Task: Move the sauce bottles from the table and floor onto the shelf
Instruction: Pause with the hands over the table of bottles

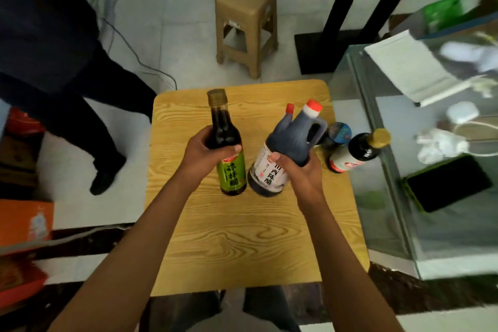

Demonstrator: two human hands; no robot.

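My left hand grips a tall dark bottle with a green label around its shoulder, above the small wooden table. My right hand grips a dark jug with a side handle, a red cap and a white label, which is tilted to the right. Both are over the table's far half; I cannot tell whether their bases touch it. At the table's right edge stand a gold-capped dark bottle with a white and red label and a smaller blue-lidded bottle, partly hidden behind the jug.
A brown plastic stool stands beyond the table. A person in dark trousers stands at the left. A glass cabinet with papers and a dark phone lies to the right. Orange boxes sit on the floor at left.
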